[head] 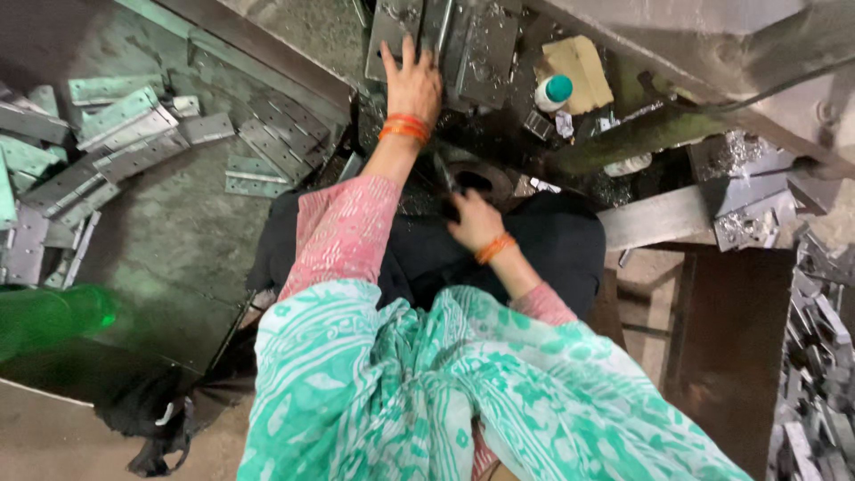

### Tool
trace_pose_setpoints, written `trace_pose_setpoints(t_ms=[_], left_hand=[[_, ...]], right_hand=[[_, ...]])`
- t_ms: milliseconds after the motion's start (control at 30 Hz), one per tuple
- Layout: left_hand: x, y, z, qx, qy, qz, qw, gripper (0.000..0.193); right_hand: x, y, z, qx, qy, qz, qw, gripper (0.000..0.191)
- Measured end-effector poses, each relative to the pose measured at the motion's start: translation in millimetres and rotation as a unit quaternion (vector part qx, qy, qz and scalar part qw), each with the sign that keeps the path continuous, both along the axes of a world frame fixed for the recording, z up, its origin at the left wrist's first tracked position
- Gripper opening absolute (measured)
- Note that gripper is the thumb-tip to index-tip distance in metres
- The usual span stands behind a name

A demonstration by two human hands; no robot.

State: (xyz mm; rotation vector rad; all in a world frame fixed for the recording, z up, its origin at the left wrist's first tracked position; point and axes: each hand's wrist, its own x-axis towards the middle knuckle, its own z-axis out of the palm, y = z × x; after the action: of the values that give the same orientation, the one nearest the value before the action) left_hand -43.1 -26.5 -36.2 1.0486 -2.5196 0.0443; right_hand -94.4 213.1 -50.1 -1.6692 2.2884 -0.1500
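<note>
My left hand (412,82) reaches forward, fingers spread flat on a grey metal plate (396,27) at the top of the view. Orange bangles circle that wrist. My right hand (472,218) rests low over my black-clad lap, curled around a thin dark metal piece (444,172) that pokes up from it. That wrist also carries orange bangles. A pink sleeve and a green-and-white patterned cloth cover my arms and body in the foreground.
Several grey metal hinge plates (134,134) lie heaped at the left. A white bottle with a teal cap (552,92) and a piece of cardboard (579,67) sit at the top. A green bottle (49,316) lies left. More metal parts (815,356) pile at the right.
</note>
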Motion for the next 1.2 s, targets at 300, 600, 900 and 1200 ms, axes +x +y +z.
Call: trace_pose_setpoints(t_ms=[300, 600, 900, 1200], left_hand=[[-18, -21, 15, 0.018, 0.063, -0.005, 0.998, 0.035], [-3, -12, 11, 0.058, 0.014, -0.013, 0.998, 0.042], [5, -16, 14, 0.055, 0.044, -0.047, 0.996, 0.05], [3, -17, 13, 0.067, 0.03, -0.052, 0.996, 0.046]], right_hand=[[-2, -8, 12, 0.017, 0.011, -0.005, 1.0, 0.055], [-3, 9, -17, -0.032, -0.025, -0.019, 0.999, 0.046], [-16, -30, 42, 0.034, 0.001, 0.017, 0.999, 0.046], [3, 19, -35, -0.094, -0.019, -0.021, 0.995, 0.044]])
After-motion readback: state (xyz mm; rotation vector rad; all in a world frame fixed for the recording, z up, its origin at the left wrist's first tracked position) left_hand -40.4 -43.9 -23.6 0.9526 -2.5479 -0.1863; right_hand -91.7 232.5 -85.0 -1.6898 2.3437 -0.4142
